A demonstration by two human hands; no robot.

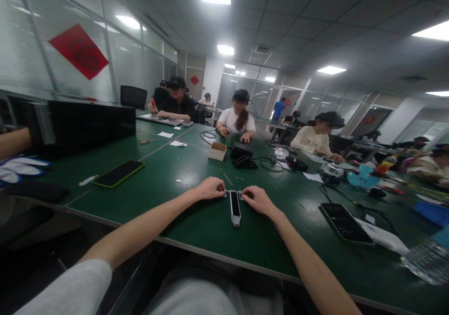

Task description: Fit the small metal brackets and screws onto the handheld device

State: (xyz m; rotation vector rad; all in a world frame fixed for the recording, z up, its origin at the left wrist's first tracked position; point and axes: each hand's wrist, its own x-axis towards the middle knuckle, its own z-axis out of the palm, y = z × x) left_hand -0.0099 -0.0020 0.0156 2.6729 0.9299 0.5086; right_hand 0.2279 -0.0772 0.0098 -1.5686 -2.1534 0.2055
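A long, narrow device with a white rim and a dark face (235, 207) lies on the green table, its rounded end toward me. Small metallic pieces stick out on both sides of its far end. My left hand (211, 188) pinches the piece on the left side with closed fingers. On the right side, the fingers of my right hand (258, 200) are closed on the other small piece. Both hands rest low over the tabletop, and the device lies between them. The pieces are too small to make out in detail.
A phone in a green case (119, 173) lies left. Beyond my hands are a small open box (217, 151) and a black device (242, 151) with cables. To the right are another phone (345, 223), a blue fan (363, 177) and a plastic bottle (426, 261). People sit across the table.
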